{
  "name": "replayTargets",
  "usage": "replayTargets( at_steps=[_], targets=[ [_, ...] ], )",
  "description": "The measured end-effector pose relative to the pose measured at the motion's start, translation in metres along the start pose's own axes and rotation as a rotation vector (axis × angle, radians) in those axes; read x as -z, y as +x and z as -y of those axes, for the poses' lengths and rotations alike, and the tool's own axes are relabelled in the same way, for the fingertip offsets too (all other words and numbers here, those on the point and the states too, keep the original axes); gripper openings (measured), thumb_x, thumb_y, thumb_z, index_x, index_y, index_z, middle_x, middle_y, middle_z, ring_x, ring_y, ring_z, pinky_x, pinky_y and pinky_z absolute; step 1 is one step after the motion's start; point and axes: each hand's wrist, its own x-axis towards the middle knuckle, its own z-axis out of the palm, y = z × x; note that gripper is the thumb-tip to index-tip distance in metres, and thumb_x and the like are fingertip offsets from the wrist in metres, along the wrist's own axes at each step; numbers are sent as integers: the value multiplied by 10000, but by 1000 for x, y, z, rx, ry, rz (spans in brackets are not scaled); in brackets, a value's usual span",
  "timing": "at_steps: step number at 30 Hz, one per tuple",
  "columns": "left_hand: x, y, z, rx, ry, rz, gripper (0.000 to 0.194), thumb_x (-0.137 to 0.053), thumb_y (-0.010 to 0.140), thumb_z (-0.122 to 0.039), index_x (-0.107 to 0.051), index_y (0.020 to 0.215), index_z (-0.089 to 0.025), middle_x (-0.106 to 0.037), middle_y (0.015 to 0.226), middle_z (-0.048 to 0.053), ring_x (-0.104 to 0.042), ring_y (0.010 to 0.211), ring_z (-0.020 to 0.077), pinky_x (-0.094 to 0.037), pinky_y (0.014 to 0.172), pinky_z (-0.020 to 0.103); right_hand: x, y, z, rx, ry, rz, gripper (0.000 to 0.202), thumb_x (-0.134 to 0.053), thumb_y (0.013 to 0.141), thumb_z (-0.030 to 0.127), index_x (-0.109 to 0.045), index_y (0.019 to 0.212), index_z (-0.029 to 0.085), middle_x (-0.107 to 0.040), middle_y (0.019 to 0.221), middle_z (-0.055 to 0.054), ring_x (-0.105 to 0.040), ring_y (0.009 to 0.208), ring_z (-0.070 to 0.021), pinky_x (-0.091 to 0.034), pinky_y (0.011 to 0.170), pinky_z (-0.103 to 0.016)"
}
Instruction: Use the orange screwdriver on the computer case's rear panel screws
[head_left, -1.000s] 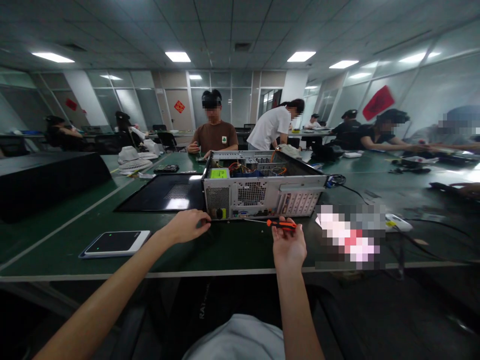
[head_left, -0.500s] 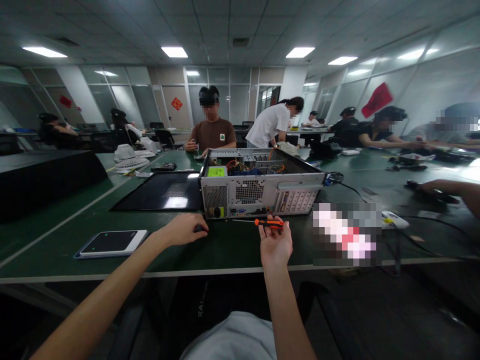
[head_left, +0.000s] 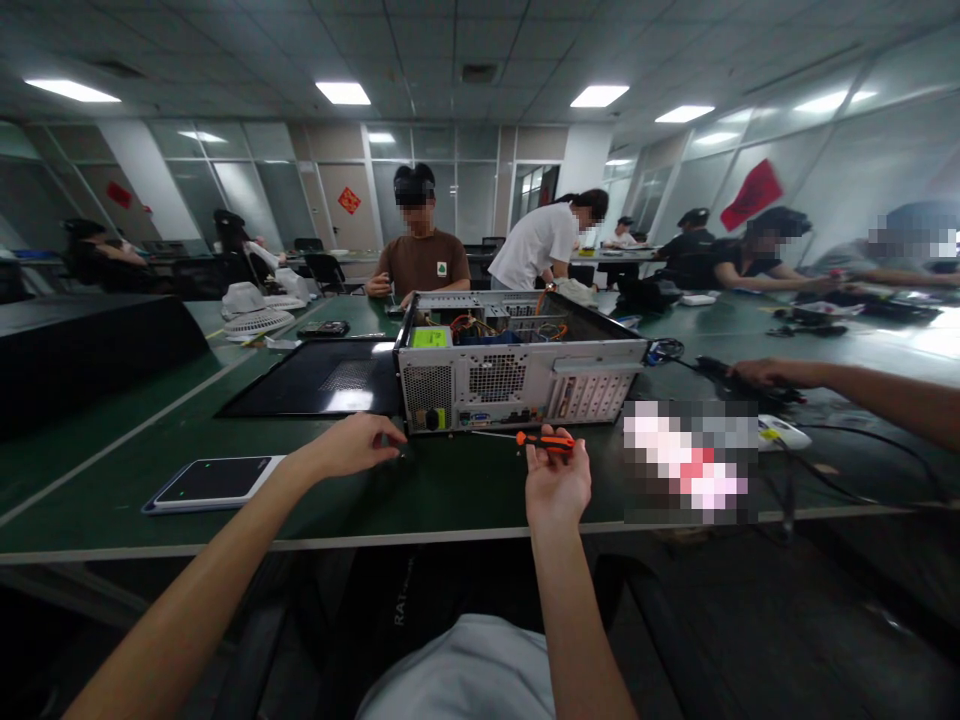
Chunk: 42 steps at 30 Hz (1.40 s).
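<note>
So the right hand [head_left: 559, 485] is palm up, forearm coming up from the bottom edge, with the fingers curled in and the grip closed around the orange-and-black handle of a screwdriver [head_left: 546, 441]. The screwdriver is right in front of the computer case [head_left: 517, 385], near the lower edge of its rear face. Its long axis runs pretty much sideways along that face, handle to the right, thin shaft pointing left, close to level. The left hand [head_left: 349, 447] comes in on a slant from the lower left, back of the hand up, fingers bent down near the case's lower left corner. Its fingers are partly curled, but can't really tell how far they're closed or if there's something small in them. The case is open on top with wires showing, and a glossy black side panel [head_left: 315, 380] lies on the green table [head_left: 450, 505] left of it. There's a white-edged device with a dark face [head_left: 217, 480] nearer the front, left of the left hand.
</note>
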Motion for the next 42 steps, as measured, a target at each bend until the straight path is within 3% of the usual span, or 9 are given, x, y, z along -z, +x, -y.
replayTargets(
  at_steps=[10,16,19,23,26,29,34,37,42],
  targets=[
    [-16,12,-11,-19,198,12,187,-607,924,-250,-784,976,-221,-770,992,60,-708,856,221,-506,734,295,-8,-13,-8,-75,18,0,272,-504,1002,378,-662,901,180,-770,855,-12,-590,536,-67,-595,701,-234],
    [-13,20,-37,-73,51,-38,155,-615,930,-203,-737,1024,-225,-767,985,24,-707,837,185,-502,739,272,-1,-2,0,-57,36,-4,270,-501,1004,389,-662,898,200,-762,833,14,-611,562,-82,-619,824,-302],
    [-16,31,-47,-161,122,-154,133,-613,926,-163,-722,984,-211,-760,959,27,-699,838,187,-504,732,284,1,1,1,-47,41,6,274,-501,1004,398,-659,897,202,-765,843,8,-619,570,-84,-619,874,-333],
    [-26,47,-58,-335,363,-441,116,-587,955,-161,-702,952,-175,-747,933,68,-677,857,218,-505,735,325,1,2,1,-47,46,15,264,-527,988,425,-647,882,214,-763,840,4,-681,662,-109,-613,916,-373],
    [-33,58,-63,-445,411,-639,116,-575,960,-159,-689,941,-171,-749,912,63,-660,818,208,-499,709,324,1,2,1,-52,54,9,281,-482,1006,411,-645,887,216,-764,847,2,-694,686,-110,-607,939,-379],
    [-37,64,-65,-494,401,-762,120,-566,951,-153,-676,909,-178,-754,885,53,-648,781,194,-501,697,321,0,2,3,-64,62,1,290,-456,1014,398,-642,886,215,-764,852,-1,-699,696,-110,-601,962,-384],
    [-48,65,-62,-490,238,-922,147,-562,939,-134,-668,1038,-160,-757,882,56,-649,722,172,-528,663,296,-2,1,4,-84,72,-19,296,-435,1021,378,-637,882,211,-759,848,-7,-702,705,-105,-596,975,-374],
    [-54,64,-59,-475,118,-959,216,-563,951,-144,-658,1144,-146,-754,895,65,-666,731,171,-549,660,293,-3,0,4,-86,76,-22,278,-448,1015,374,-636,889,213,-759,864,-11,-712,739,-106,-590,992,-374],
    [-60,66,-54,-482,11,-956,143,-567,975,-144,-691,1044,-165,-773,963,75,-703,836,190,-581,758,338,-4,0,4,-83,69,-20,251,-474,1001,376,-637,896,217,-755,872,-9,-733,821,-123,-583,1018,-402]
  ],
)
